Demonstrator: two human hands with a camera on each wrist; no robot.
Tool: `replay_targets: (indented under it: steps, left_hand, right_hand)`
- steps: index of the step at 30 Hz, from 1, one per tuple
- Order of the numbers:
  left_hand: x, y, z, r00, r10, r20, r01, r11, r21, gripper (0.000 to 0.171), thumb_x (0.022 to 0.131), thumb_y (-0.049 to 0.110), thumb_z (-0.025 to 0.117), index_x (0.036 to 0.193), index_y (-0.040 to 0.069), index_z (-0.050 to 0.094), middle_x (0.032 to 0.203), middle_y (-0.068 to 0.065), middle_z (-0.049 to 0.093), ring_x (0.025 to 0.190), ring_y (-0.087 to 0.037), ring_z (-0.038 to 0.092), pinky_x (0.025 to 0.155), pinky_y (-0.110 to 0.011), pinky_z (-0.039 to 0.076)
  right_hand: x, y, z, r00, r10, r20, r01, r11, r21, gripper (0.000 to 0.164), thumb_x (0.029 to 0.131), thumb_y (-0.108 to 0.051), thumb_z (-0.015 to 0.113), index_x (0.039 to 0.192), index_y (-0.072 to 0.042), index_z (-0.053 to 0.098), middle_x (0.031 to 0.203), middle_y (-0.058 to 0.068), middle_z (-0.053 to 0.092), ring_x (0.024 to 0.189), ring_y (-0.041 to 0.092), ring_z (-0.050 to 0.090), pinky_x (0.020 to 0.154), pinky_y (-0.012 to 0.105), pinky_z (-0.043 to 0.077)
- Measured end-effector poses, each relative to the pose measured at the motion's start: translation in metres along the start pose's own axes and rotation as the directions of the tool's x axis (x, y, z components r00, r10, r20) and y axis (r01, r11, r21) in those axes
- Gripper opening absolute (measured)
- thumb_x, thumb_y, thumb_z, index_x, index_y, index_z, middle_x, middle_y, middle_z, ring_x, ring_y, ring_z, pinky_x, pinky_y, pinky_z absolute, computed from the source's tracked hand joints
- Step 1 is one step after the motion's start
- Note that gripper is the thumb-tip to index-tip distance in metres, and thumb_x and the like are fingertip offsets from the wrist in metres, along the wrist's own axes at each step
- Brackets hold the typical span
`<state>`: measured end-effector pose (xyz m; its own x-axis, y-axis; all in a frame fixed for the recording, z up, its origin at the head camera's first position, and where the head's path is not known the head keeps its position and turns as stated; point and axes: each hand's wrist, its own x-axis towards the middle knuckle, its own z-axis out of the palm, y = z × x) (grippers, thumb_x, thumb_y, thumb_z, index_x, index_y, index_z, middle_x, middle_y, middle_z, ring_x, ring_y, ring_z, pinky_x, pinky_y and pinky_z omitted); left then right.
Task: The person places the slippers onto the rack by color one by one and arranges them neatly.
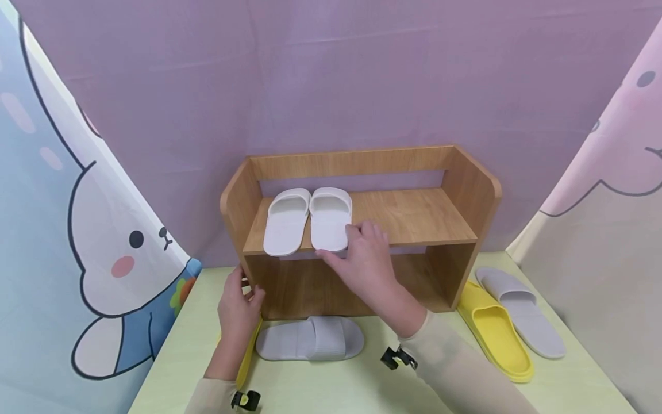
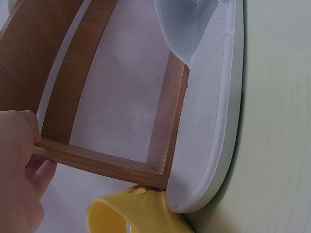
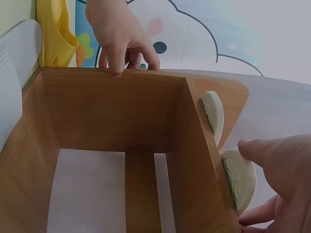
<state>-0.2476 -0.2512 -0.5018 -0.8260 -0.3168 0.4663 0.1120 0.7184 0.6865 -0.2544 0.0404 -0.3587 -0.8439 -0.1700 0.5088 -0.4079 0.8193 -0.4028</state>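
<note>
On the upper shelf of a wooden shoe rack [image 1: 414, 215], toward its left end, two white slippers stand side by side, toes to the back. My right hand [image 1: 368, 259] holds the right white slipper [image 1: 330, 224] at its heel end, thumb on one side and fingers on the other. The left white slipper [image 1: 285, 227] lies close beside it, untouched. My left hand [image 1: 240, 305] grips the front edge of the rack's left side panel [image 2: 97, 162], thumb and fingers on opposite faces.
A grey slipper [image 1: 310, 339] lies sideways before the rack. One yellow slipper [image 2: 131, 211] sits by the left panel, partly behind my left forearm. Right of the rack lie another yellow slipper [image 1: 496, 336] and another grey slipper [image 1: 522, 313]. Curtains hang behind and at both sides.
</note>
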Motion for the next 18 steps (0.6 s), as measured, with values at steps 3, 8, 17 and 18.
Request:
replay_targets:
  steps: [3,8,17,18]
  left_hand:
    - [0.000,0.001,-0.001,1.000,-0.013,0.009,0.013,1.000,0.000,0.068,0.099,0.002,0.078,0.159,0.008,0.049,0.144,-0.017,0.060,0.124,-0.041,0.067,0.091,-0.057,0.066]
    - [0.000,0.001,0.000,1.000,-0.020,0.013,0.020,1.000,0.003,0.068,0.099,0.003,0.078,0.160,0.009,0.048,0.144,-0.017,0.060,0.125,-0.041,0.067,0.091,-0.057,0.065]
    - [0.000,0.001,0.000,1.000,-0.022,0.015,0.022,1.000,0.012,0.068,0.099,0.003,0.078,0.160,0.009,0.048,0.145,-0.016,0.060,0.126,-0.040,0.067,0.091,-0.057,0.065]
    - [0.000,0.001,0.000,1.000,-0.022,0.015,0.022,1.000,0.012,0.068,0.099,0.003,0.078,0.160,0.009,0.048,0.145,-0.016,0.060,0.126,-0.040,0.067,0.091,-0.057,0.065]
  right_hand:
    - [0.000,-0.002,0.001,1.000,-0.001,-0.005,0.001,1.000,0.006,0.070,0.089,-0.063,0.088,0.115,0.000,0.074,0.108,0.010,0.059,0.105,0.029,0.053,0.092,0.044,0.043]
    - [0.001,-0.004,0.004,1.000,0.000,-0.016,0.000,1.000,-0.008,0.073,0.088,-0.065,0.088,0.118,0.001,0.073,0.110,0.011,0.060,0.105,0.029,0.053,0.090,0.043,0.042]
    - [0.002,-0.006,0.012,0.999,0.003,-0.043,-0.005,0.999,-0.039,0.078,0.086,-0.068,0.088,0.119,0.001,0.072,0.105,0.009,0.056,0.100,0.028,0.050,0.086,0.041,0.041]
    - [0.003,-0.006,0.013,0.999,0.003,-0.045,-0.005,0.999,-0.042,0.079,0.086,-0.068,0.088,0.119,0.002,0.072,0.105,0.009,0.056,0.100,0.028,0.050,0.086,0.040,0.041]
